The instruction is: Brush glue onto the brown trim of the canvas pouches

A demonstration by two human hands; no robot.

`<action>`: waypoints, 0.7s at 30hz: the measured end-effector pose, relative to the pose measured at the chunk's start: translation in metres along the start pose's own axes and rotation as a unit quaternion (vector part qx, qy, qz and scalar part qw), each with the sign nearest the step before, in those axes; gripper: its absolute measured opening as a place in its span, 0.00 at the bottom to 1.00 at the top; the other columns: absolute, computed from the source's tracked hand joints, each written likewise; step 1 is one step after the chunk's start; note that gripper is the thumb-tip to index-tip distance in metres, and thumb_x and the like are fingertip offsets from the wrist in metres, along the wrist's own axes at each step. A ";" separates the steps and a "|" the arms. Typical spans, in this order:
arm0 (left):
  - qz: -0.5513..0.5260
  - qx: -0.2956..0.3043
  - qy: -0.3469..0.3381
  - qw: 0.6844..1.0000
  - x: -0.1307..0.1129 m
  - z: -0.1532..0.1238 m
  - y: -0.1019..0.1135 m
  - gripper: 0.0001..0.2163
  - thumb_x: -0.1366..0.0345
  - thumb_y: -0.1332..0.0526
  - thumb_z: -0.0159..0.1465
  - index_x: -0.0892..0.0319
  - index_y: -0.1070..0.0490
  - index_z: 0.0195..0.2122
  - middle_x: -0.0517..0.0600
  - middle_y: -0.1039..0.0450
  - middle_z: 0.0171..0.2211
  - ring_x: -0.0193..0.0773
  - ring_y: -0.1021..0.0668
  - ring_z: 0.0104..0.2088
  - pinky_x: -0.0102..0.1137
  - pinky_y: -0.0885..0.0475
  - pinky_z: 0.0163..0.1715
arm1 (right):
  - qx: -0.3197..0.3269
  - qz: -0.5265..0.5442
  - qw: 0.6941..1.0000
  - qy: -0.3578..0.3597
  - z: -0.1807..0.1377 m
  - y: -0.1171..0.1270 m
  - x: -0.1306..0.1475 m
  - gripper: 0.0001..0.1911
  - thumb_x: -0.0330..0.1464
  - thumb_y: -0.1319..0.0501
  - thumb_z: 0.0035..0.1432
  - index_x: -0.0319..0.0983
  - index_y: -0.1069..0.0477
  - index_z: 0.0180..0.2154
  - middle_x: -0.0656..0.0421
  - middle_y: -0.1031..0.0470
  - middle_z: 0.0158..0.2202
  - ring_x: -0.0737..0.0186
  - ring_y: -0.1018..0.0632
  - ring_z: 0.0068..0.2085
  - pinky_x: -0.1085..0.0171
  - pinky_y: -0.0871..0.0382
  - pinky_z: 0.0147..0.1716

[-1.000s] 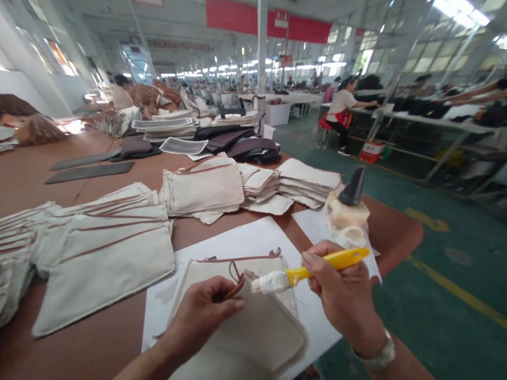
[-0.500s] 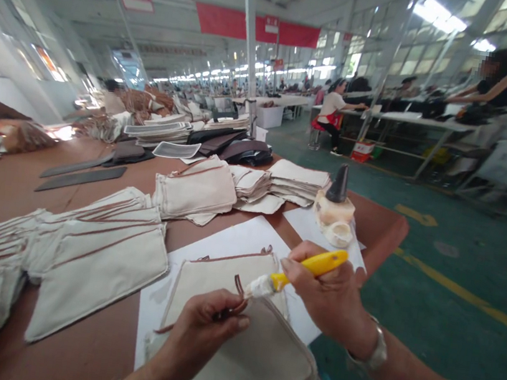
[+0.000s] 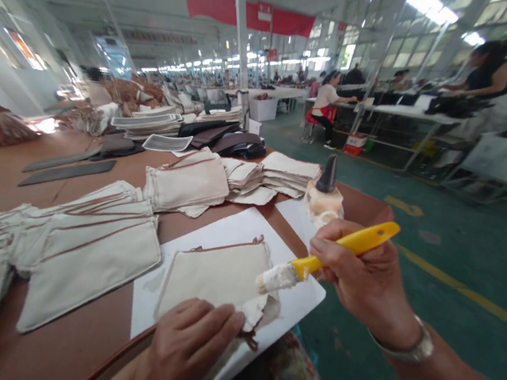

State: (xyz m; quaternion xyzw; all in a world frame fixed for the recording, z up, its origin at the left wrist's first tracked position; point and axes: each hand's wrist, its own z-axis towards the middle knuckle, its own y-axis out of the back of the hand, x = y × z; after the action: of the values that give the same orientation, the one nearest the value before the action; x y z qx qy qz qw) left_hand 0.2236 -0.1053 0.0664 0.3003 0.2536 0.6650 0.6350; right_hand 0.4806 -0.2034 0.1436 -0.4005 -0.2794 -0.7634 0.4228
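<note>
My right hand (image 3: 366, 278) is closed round a yellow-handled brush (image 3: 319, 259) whose white, glue-caked bristles hover just above the right edge of a cream fabric pouch (image 3: 215, 276). The pouch has brown piping and lies on a white sheet of paper (image 3: 229, 230) at the table's near corner. My left hand (image 3: 187, 347) presses on the pouch's near edge, fingers curled over it, beside a folded-back corner with a brown strip.
A glue bottle with a black cone cap (image 3: 325, 194) stands just beyond the paper. Stacks of cream pouches (image 3: 86, 242) cover the brown table (image 3: 9, 181) to the left and behind. Dark pieces lie farther back. Other people work at tables across a green floor (image 3: 463, 244).
My left hand let go of the brown strip and slid down onto the pouch's near edge. The brush lifted off the pouch's corner and my right hand rose and moved right.
</note>
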 end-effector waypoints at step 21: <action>0.081 0.021 -0.069 0.994 -0.004 0.006 0.008 0.17 0.71 0.55 0.72 0.72 0.26 0.48 0.60 0.20 0.39 0.40 0.23 0.30 0.36 0.34 0.26 | 0.213 -0.232 0.927 0.202 -0.030 -0.003 0.042 0.10 0.24 0.43 0.63 0.39 0.37 0.29 0.63 0.34 0.24 0.69 0.32 0.24 0.66 0.40 0.27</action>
State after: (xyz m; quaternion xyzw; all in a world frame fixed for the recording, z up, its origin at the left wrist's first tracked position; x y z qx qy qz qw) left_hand 0.2228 -0.1101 0.0759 0.3781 0.1976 0.6868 0.5885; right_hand 0.4529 -0.2424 0.1628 -0.0625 -0.4295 -0.8275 0.3562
